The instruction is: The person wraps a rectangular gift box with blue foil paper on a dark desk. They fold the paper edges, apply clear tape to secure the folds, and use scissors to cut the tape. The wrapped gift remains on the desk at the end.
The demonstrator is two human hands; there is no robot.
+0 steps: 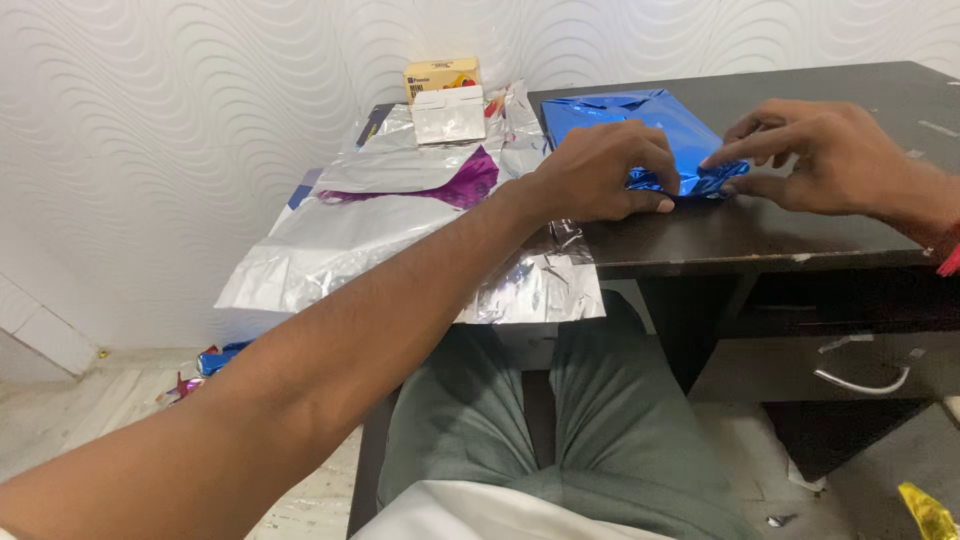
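One blue foil parcel lies flat on the dark desk, near the desk's front edge and toward its left half. Left hand sits on the parcel's near end, fingers curled down, pressing the crumpled foil flap against the desk top. Right hand is just right of the parcel's near corner, index finger stretched out and pinching the flap edge with the thumb; other fingers loosely bent. Risks, as a judgement: the thin foil could tear at the bunched corner if pulled hard, and the fold could spring back open if either hand lifts, since no tape shows on it. The silver foil sheets, left of the parcel, hang over the desk's front edge and could slide off if bumped by the left forearm. Counts: one blue parcel, one purple foil piece on the silver sheets, at least two overlapping silver sheets, one small yellow and white box at the back left of the parcel, one drawer handle under the desk, a few foil scraps on the floor left of the desk.
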